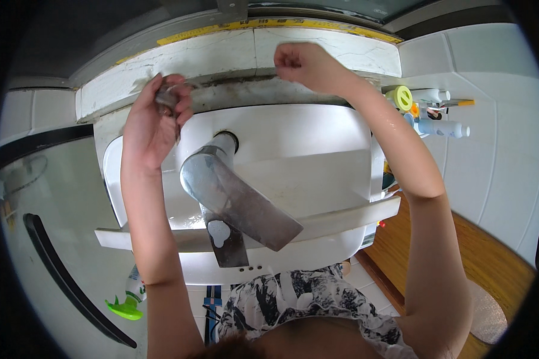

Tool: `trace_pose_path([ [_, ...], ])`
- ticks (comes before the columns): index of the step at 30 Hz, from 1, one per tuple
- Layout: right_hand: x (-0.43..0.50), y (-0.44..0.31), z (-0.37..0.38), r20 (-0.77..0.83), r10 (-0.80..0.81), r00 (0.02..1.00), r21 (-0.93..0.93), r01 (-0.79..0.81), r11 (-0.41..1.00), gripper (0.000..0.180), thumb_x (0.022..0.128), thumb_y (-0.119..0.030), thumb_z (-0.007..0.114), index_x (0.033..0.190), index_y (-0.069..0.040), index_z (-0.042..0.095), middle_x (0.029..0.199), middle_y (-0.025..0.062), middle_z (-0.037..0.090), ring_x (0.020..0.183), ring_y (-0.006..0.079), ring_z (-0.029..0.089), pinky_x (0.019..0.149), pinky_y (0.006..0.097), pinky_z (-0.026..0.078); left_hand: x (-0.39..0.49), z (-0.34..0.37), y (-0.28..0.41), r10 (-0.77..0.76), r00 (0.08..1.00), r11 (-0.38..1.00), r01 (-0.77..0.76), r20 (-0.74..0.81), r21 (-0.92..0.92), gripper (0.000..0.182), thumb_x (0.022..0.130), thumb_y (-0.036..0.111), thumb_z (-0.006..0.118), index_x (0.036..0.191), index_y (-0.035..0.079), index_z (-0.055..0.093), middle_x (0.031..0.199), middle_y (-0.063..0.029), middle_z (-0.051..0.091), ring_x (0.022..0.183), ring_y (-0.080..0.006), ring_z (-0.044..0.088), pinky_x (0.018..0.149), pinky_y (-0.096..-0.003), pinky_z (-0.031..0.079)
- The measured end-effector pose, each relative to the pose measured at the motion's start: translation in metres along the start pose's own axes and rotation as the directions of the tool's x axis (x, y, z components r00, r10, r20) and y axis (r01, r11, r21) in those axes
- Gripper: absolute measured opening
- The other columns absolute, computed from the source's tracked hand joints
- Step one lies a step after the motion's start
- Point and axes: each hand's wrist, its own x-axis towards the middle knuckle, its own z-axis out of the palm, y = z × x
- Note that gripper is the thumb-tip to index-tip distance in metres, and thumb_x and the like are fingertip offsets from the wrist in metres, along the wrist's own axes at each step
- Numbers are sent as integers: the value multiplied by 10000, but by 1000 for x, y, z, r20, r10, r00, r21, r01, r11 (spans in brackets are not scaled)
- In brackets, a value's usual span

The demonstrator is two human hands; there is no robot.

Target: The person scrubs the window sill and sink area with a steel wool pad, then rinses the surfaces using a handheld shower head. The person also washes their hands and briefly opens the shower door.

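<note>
A white washbasin [323,166] lies before me, with a chrome faucet [247,202] rising over it. Patches of white foam [218,233] cling to the faucet's lower plate. Past the basin's back left, my left hand [161,103] holds a small, blurred greyish object [167,96]; what it is I cannot tell. My right hand [296,63] is curled in front of the marbled tile ledge [224,51], and whether anything is inside its fingers is hidden. A pale strip [341,217] crosses the basin from side to side under the faucet.
Bottles [442,129] and a tub with a yellow-green lid [402,98] stand at the right. A spray bottle with a green head [125,307] is at the lower left, near a black curved handle [76,278]. Brown wooden boards [476,247] lie lower right.
</note>
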Motion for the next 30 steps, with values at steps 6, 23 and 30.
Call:
trace_pose_path([
  [6, 31, -72, 22, -187, -582, 792, -419, 471, 776, 87, 872, -114, 575, 839, -34, 563, 706, -4, 532, 660, 71, 496, 608, 242, 425, 27, 42, 5, -117, 988, 951, 83, 97, 297, 310, 1001, 282, 383, 959, 14, 532, 788, -65, 538, 608, -146, 416, 550, -269, 367],
  [23, 44, -15, 79, 169, -30, 985, -489, 110, 865, 220, 852, -186, 607, 868, 28, 651, 837, 188, 664, 768, 320, 642, 709, 404, 510, -95, -75, 28, 260, 964, 784, -240, -49, -572, 330, 1017, 273, 326, 762, 69, 372, 657, -23, 301, 519, -128, 212, 472, -279, 207],
  [30, 62, -12, 89, 285, 162, 945, -679, 80, 730, 136, 773, -73, 584, 806, 22, 676, 890, 221, 656, 878, 369, 633, 769, 437, 515, -107, -89, 2, 303, 945, 762, -319, -125, -564, 276, 1003, 220, 361, 783, 55, 384, 675, -36, 304, 532, -133, 230, 469, -270, 209],
])
